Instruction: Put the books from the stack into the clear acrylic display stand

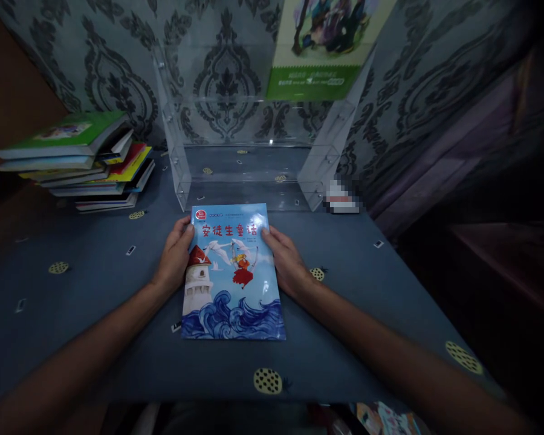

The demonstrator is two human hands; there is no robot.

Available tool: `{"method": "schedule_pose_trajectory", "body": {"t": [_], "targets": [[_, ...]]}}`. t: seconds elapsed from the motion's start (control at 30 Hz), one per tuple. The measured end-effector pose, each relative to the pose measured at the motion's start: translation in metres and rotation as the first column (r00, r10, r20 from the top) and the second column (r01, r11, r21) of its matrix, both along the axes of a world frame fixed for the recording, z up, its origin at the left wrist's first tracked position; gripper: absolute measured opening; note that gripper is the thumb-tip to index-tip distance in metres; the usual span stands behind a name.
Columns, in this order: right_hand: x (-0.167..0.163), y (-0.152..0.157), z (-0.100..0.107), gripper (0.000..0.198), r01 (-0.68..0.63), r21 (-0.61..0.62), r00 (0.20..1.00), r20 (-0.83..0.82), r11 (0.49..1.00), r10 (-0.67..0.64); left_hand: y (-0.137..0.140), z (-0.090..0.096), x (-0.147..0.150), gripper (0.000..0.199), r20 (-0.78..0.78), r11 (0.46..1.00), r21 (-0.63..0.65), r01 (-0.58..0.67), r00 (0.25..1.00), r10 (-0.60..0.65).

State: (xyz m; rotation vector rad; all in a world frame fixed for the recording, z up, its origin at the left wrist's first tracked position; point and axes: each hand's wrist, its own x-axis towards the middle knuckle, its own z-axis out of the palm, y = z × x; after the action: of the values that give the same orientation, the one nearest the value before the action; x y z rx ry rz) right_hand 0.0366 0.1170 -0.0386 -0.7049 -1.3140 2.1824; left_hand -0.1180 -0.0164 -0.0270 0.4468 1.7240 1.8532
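Observation:
A blue storybook point(236, 272) with red lettering, a tower, white birds and dark waves on its cover is held between my two hands above the table. My left hand point(174, 254) grips its left edge near the top, thumb on the front. On the opposite edge, my right hand point(288, 257) grips it the same way. The other fingers are partly hidden behind the book. Just beyond it stands a clear acrylic book rack point(176, 160), and a book with a green lower band point(308, 81) rests high on its right side.
A stack of books point(86, 160), green one on top, stands at the table's back left. By the rack's right foot lies a small blurred-out white item point(342, 198). The table point(104, 260) has a pineapple-print cover and meets a patterned wall. Its right edge slants toward me.

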Motion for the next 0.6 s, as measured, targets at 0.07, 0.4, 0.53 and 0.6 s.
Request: {"method": "schedule_pose_trajectory", "body": {"t": [0.07,0.4,0.53,0.6], "targets": [[0.0,0.002,-0.002,0.038,0.024,0.035,1.0,0.009,0.999,-0.024,0.0,-0.001,-0.001,0.041,-0.002,1.0,0.005,0.02,1.0,-0.02],[0.004,0.022,-0.017,0.038,0.077,0.426,0.994,0.041,0.901,-0.105,-0.002,-0.012,-0.015,0.041,-0.134,0.992,0.02,0.125,0.983,-0.122],[0.005,0.022,-0.023,0.038,0.071,0.597,0.995,0.018,0.799,-0.101,-0.005,-0.013,-0.018,0.046,-0.309,0.991,-0.054,0.119,0.942,-0.13],[0.005,0.021,-0.025,0.04,0.076,0.643,0.993,0.021,0.762,-0.117,-0.006,-0.015,-0.019,0.046,-0.391,0.99,-0.065,0.128,0.909,-0.143]]}}
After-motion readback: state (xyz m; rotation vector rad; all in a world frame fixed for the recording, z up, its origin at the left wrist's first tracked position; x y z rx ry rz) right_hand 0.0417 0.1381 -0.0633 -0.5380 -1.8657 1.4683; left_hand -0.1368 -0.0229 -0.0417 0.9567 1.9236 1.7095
